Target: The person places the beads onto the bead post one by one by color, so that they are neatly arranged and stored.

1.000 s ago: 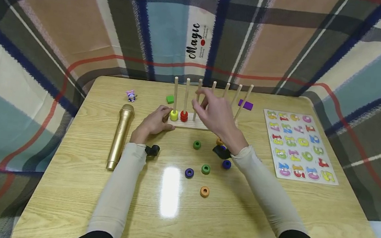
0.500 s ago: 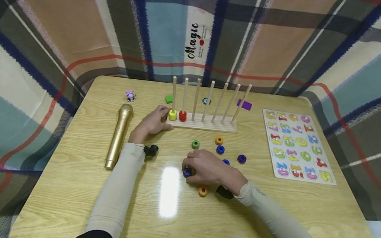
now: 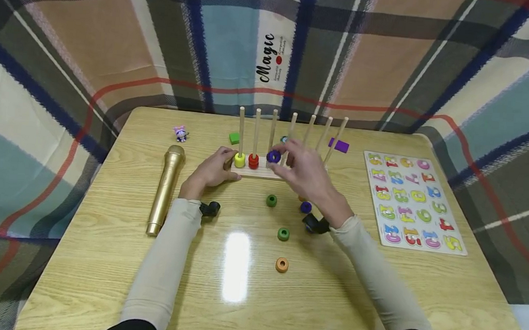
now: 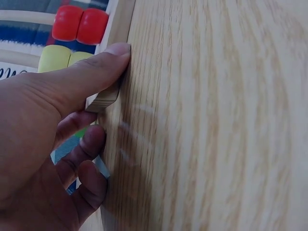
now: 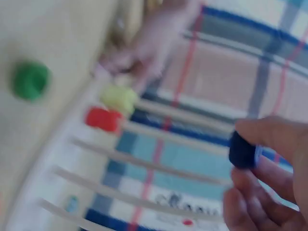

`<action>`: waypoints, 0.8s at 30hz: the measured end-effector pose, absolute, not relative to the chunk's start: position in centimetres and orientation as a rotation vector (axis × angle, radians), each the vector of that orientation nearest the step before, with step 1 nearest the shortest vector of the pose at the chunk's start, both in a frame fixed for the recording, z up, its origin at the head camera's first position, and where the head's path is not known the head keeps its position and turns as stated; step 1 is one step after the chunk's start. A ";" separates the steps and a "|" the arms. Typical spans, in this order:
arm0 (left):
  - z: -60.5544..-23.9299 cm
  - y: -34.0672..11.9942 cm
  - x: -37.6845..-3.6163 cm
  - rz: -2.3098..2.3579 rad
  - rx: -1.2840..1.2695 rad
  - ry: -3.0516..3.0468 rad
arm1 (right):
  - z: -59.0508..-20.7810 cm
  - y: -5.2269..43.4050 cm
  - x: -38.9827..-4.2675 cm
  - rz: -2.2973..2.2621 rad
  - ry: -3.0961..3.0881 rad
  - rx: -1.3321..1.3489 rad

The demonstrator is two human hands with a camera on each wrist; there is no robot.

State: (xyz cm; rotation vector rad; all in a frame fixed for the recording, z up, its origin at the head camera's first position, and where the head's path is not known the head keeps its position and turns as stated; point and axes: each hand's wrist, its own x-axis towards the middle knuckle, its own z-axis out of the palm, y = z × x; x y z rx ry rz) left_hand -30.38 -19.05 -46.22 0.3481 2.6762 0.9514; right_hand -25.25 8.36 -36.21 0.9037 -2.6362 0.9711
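A wooden peg stand [image 3: 257, 173] with several upright pegs stands toward the back of the table. Two yellow rings [image 3: 239, 160] sit on its leftmost peg and two red rings [image 3: 253, 161] on the second. My left hand [image 3: 213, 169] grips the stand's left end; in the left wrist view the thumb lies along its front edge. My right hand [image 3: 308, 171] pinches a dark blue ring [image 3: 273, 156] between thumb and fingers. That ring is in front of the third peg [image 3: 273, 129] in the head view, apart from the pegs in the blurred right wrist view [image 5: 243, 151].
Loose on the table lie green rings [image 3: 271, 201], an orange ring [image 3: 282, 265] and a blue ring [image 3: 305, 207]. A gold microphone-shaped tube [image 3: 165, 191] lies left, a number board [image 3: 414, 202] right. Behind are a small figure [image 3: 180, 133], a green block [image 3: 234, 138] and a purple block [image 3: 339, 145].
My right hand went from the pegs down to a dark blue ring on the table, picked it up and brought it back to the third peg. The left hand stayed on the stand.
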 end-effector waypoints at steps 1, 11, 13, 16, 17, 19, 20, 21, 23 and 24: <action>-46.2 -19.1 -30.4 0.954 0.347 2.675 | -35.6 8.3 -25.9 0.992 -2.570 0.865; -46.1 -19.0 -30.4 0.952 0.367 2.679 | -32.3 6.8 -29.6 0.925 -2.404 0.695; -46.2 -18.9 -30.3 0.953 0.371 2.677 | -32.2 6.6 -29.8 0.909 -2.448 0.675; -46.1 -19.0 -30.3 0.960 0.367 2.678 | -31.9 6.2 -30.0 0.897 -2.501 0.666; -46.1 -19.0 -30.4 0.962 0.365 2.678 | -31.8 6.1 -30.1 0.887 -2.520 0.665; -46.1 -19.1 -30.4 0.967 0.362 2.677 | -31.6 6.0 -30.1 0.854 -2.559 0.662; -46.0 -19.1 -30.4 0.969 0.361 2.677 | -31.6 5.9 -30.2 0.835 -2.582 0.657; -46.1 -19.1 -30.4 0.970 0.361 2.676 | -31.5 5.8 -30.2 0.814 -2.606 0.650; -46.2 -19.2 -30.4 0.975 0.359 2.673 | -31.5 5.7 -30.2 0.792 -2.648 0.631; -46.2 -19.2 -30.3 0.975 0.356 2.673 | -31.5 5.7 -30.2 0.784 -2.665 0.623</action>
